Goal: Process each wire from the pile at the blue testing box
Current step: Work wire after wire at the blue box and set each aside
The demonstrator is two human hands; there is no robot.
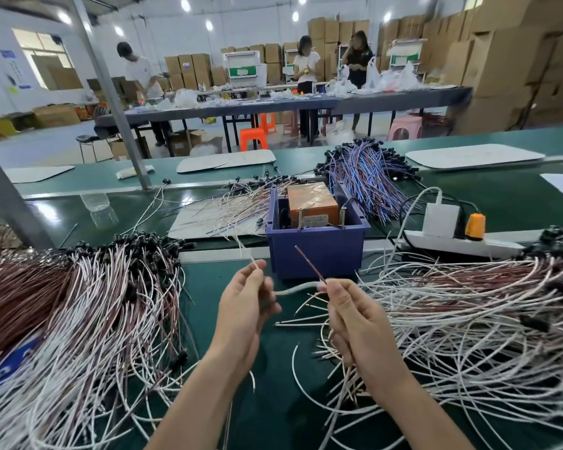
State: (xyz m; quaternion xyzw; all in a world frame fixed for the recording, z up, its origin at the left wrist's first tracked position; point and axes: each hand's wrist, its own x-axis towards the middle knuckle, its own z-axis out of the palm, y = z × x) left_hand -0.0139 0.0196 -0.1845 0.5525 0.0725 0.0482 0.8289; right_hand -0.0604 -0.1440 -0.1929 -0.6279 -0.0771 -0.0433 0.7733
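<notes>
Squarely before blue box [316, 251], left fingers [258, 271] pinch white wire [253, 262], right fingers [333, 289] red wire [307, 263]

free: mat [273, 384] lane between left pile [78, 303] and right pile [468, 313], up to box [317, 251] | blocked: piles either side; power strip [462, 245] right of box

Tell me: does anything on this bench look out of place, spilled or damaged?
One thing stands out: what looks like a clear plastic bottle lies on its side on the green bench, left of the blue testing box and the loose wire pile. It seems unrelated to the wire work. Nothing looks spilled or damaged.
</notes>
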